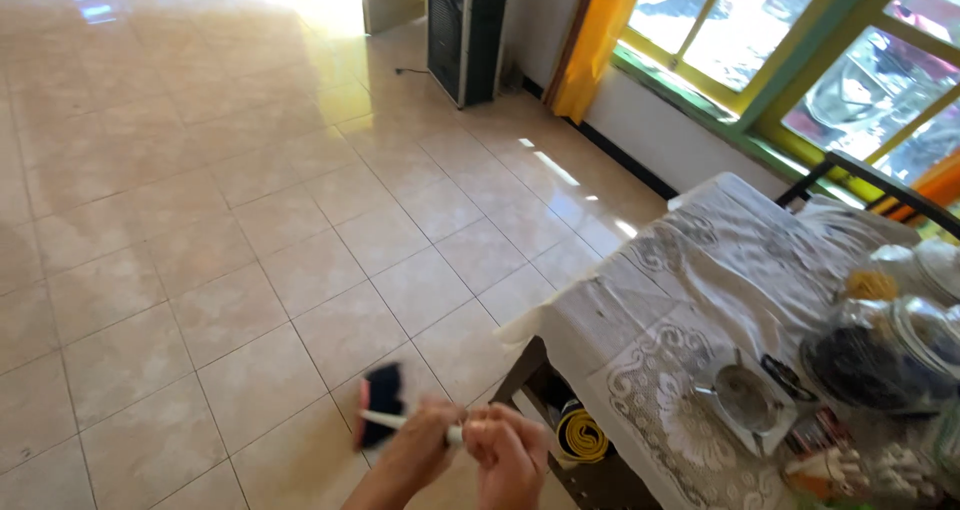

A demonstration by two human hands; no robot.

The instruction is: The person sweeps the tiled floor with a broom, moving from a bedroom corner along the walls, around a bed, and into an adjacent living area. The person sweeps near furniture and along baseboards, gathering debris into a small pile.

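Hands: both sit at the bottom edge, close together. The left hand is closed around a thin white handle; the right hand is curled into a fist at the handle's near end, apparently gripping it too, though motion blur hides the fingers.
Tool: the handle runs out to the left and ends in a dark head with a red edge, a brush or small broom by its look, blurred, over the floor just beside the table corner. Whether it touches the tiles cannot be told.
Progress: the tiled floor looks bare and glossy, with no visible heap of dirt or swept streaks, so how much is done or left cannot be read here.
Table: to the right, a table under a white lace cloth, with a metal bowl, glass jars with dark contents and small items at its near end. A yellow roll sits on the shelf beneath.
Farther back: a tall black speaker stands by the wall, next to an orange curtain and a green-framed window.
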